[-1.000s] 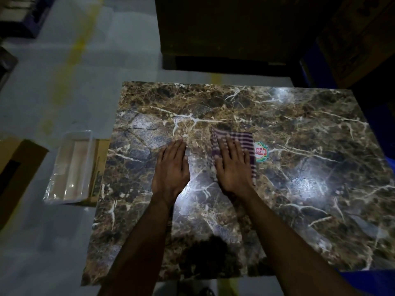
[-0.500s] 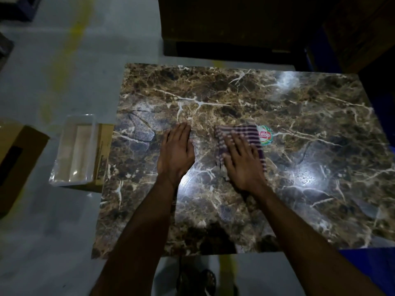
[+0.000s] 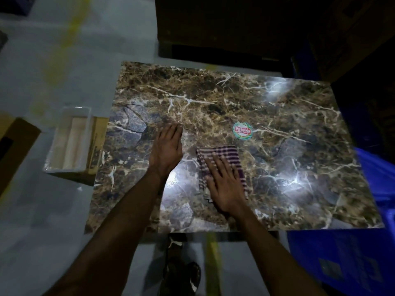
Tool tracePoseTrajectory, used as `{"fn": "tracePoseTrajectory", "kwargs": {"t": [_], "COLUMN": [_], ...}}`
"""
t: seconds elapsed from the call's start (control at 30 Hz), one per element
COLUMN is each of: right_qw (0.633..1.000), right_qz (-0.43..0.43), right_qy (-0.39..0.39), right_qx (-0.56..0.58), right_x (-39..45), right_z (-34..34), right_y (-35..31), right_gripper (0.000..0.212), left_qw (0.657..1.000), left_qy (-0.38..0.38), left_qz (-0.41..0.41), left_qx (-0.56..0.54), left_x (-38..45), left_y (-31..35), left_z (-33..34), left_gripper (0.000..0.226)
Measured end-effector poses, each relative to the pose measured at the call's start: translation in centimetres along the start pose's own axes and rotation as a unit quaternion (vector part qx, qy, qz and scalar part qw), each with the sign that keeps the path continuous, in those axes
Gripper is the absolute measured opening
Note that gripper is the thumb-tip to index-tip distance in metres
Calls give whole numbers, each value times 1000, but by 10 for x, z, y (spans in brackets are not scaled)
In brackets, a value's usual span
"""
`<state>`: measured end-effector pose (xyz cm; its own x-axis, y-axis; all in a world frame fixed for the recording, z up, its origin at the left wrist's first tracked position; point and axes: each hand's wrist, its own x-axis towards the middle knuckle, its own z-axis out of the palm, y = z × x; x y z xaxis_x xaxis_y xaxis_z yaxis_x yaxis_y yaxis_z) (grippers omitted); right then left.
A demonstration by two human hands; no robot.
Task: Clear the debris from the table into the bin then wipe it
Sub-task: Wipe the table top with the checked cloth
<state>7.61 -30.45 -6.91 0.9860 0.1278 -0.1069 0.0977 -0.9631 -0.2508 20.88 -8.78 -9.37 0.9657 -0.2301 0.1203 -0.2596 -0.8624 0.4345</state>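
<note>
Flattened on the striped cloth [image 3: 222, 155], our right hand [image 3: 226, 184] presses with straight, spread fingers and grips nothing; the open palm loads the fabric evenly, which we judge suits wiping better than a pinch would. Our left hand [image 3: 167, 151] lies just beside it, also flat and uncurled, palm down on the bare marble-patterned table [image 3: 299, 116], most likely to brace the body while the other arm works. The cloth sits folded near the middle of the tabletop, toward the near edge, its far half showing beyond the fingertips. Just beyond the cloth, apart from it, a round printed sticker [image 3: 242, 130] stays on the surface; whether it counts as debris we cannot tell. No loose scraps are visible on the table, so we judge the clearing step done and the wiping step in hand. Off the table's left edge, on the floor, a clear plastic bin [image 3: 70, 139] rests on a cardboard box [image 3: 97, 146], placed within reach of a sweep from that side.
</note>
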Motion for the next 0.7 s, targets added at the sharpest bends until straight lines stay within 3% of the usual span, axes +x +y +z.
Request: {"fn": "tracePoseTrajectory", "kwargs": {"t": [0.2,0.33,0.43,0.57,0.7], "right_qw": [994,1000,999,999,993], "right_qz": [104,-7,-27,43,105], "right_qy": [7,12,-6,11,24], "right_qx": [38,19,21,21,40], "right_x": [46,3,-45,-35,7], "right_z": [2,9,8,6,12], "right_y": [-16,-38,-23,-2,-26], "right_gripper": [59,58,57,58,59], "left_qw": [999,999,999,998,998], "left_qy": [11,22,18,13,13], "left_qz": [-41,-34,-35,-46,-49], "left_qx": [-3,1,13,34,23], "left_x": [-89,-126,-134,-132,-132], "left_y": [37,57,58,60,60], "left_z": [7,12,14,15,11], "left_gripper": [52,57,55,58,58]}}
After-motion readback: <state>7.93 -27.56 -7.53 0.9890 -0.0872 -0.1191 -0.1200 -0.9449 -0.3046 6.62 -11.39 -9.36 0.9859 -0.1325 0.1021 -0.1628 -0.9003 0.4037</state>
